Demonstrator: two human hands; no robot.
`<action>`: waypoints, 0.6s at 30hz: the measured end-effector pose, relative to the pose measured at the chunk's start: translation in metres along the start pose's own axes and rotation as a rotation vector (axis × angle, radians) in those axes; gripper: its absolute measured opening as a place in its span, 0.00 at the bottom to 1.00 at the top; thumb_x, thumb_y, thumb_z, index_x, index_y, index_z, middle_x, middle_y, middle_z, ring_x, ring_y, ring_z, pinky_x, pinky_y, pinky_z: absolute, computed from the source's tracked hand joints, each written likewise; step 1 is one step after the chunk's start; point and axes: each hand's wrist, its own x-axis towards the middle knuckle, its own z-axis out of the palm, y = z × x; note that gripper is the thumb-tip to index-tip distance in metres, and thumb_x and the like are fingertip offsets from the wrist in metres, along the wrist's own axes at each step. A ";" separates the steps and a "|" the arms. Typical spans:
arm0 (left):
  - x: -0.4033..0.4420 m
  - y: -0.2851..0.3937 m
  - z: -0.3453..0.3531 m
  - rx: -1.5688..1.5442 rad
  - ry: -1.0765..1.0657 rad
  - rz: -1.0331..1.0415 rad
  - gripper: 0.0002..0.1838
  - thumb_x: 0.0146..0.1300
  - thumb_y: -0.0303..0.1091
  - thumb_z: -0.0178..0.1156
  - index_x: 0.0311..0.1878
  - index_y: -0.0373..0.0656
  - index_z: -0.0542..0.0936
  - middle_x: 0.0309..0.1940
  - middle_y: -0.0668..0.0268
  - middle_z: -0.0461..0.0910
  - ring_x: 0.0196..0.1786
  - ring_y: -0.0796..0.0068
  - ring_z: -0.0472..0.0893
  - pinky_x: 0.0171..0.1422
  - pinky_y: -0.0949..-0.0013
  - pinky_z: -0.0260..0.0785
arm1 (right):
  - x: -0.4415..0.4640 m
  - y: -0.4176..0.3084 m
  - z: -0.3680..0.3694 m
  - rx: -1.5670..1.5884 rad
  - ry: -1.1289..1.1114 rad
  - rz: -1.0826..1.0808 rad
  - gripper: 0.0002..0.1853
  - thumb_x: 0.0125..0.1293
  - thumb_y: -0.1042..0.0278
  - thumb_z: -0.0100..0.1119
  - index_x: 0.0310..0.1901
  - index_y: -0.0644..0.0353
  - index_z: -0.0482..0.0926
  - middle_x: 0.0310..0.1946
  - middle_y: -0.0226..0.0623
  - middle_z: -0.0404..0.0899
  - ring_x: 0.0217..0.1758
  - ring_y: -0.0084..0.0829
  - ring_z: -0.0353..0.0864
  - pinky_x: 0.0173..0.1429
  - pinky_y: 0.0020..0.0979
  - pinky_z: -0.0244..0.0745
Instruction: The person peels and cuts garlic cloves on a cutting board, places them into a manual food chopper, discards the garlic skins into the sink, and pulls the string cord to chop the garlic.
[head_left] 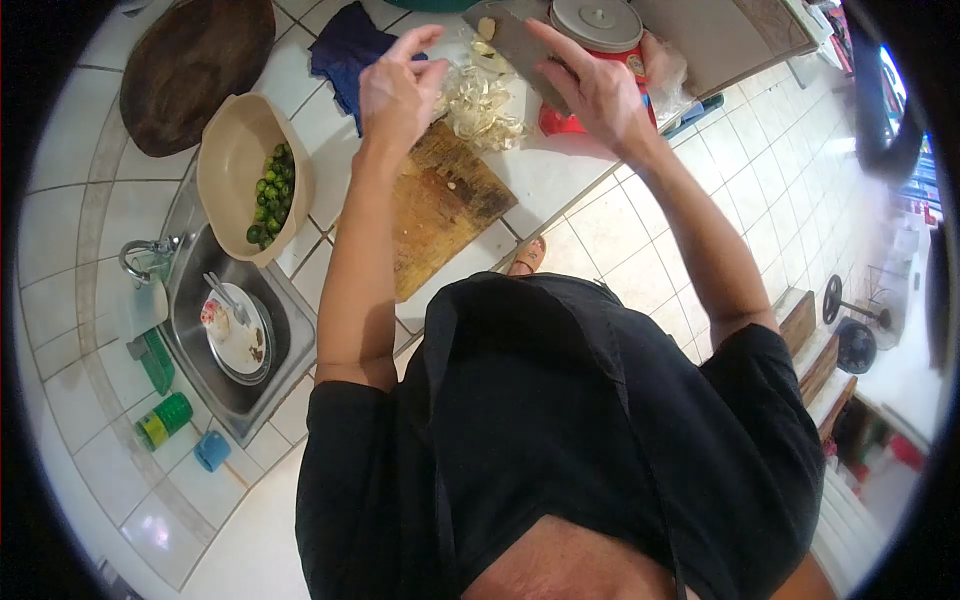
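Note:
My right hand (605,95) is closed on a wide grey knife (525,60), its blade slanting up and left. A pale peeled piece (486,28) lies by the blade's upper end. To the left, my left hand (395,95) is raised with bent fingers, the visible tips apart and nothing seen between them. Between my hands is a heap of papery peels (482,108), just above a worn wooden cutting board (445,210). One tiny pale bit sits on the board. The palm sides of both hands are hidden.
A beige tub (222,180) with green vegetables stands left of the board, beside a steel sink (185,300) holding a plate (240,345) and utensils. Further back are a dark wooden tray (195,75) and a blue cloth (345,55). A lidded red container (598,30) stands right.

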 end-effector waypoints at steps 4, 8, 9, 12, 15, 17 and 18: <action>-0.016 -0.006 -0.026 0.193 0.134 0.069 0.14 0.62 0.33 0.62 0.51 0.42 0.81 0.43 0.59 0.86 0.41 0.65 0.87 0.48 0.67 0.76 | 0.014 0.026 0.007 -0.510 -0.117 -0.210 0.37 0.62 0.67 0.62 0.73 0.41 0.60 0.28 0.41 0.84 0.28 0.34 0.85 0.30 0.35 0.80; -0.064 -0.034 -0.028 0.243 -0.117 -0.103 0.14 0.61 0.32 0.64 0.50 0.42 0.82 0.41 0.59 0.86 0.41 0.67 0.86 0.48 0.69 0.77 | 0.016 0.016 -0.006 -0.647 -0.159 -0.259 0.38 0.60 0.69 0.63 0.73 0.41 0.62 0.29 0.40 0.85 0.29 0.35 0.85 0.31 0.34 0.80; -0.072 -0.039 -0.027 0.227 -0.197 -0.116 0.14 0.61 0.32 0.65 0.50 0.43 0.83 0.42 0.60 0.86 0.42 0.70 0.86 0.49 0.71 0.76 | 0.016 0.013 -0.010 -0.611 -0.126 -0.249 0.36 0.61 0.69 0.62 0.72 0.42 0.63 0.29 0.40 0.84 0.30 0.36 0.85 0.32 0.34 0.80; -0.092 -0.016 -0.018 0.073 -0.336 -0.271 0.15 0.60 0.31 0.67 0.51 0.44 0.82 0.40 0.59 0.86 0.42 0.71 0.86 0.49 0.69 0.77 | 0.006 0.005 -0.019 -0.244 -0.086 -0.054 0.29 0.70 0.65 0.56 0.72 0.38 0.64 0.47 0.41 0.85 0.42 0.36 0.86 0.55 0.35 0.79; -0.104 -0.037 0.000 0.124 -0.299 0.019 0.13 0.57 0.29 0.66 0.47 0.42 0.82 0.35 0.57 0.84 0.37 0.60 0.85 0.42 0.64 0.76 | -0.019 0.002 -0.014 -0.027 0.009 -0.035 0.25 0.69 0.61 0.59 0.68 0.43 0.70 0.36 0.39 0.85 0.36 0.29 0.84 0.42 0.33 0.78; -0.105 -0.036 0.000 0.220 -0.294 0.108 0.14 0.57 0.30 0.67 0.47 0.43 0.82 0.35 0.59 0.85 0.38 0.65 0.85 0.43 0.67 0.77 | -0.041 0.001 -0.011 0.160 -0.060 0.168 0.24 0.69 0.57 0.59 0.66 0.47 0.73 0.37 0.38 0.85 0.35 0.24 0.82 0.41 0.30 0.77; -0.104 -0.036 0.001 0.313 -0.291 0.200 0.14 0.57 0.31 0.68 0.48 0.44 0.83 0.35 0.61 0.86 0.39 0.70 0.86 0.44 0.69 0.78 | -0.052 -0.001 -0.010 0.273 -0.159 0.368 0.24 0.69 0.54 0.59 0.65 0.49 0.74 0.43 0.38 0.86 0.36 0.21 0.81 0.44 0.29 0.77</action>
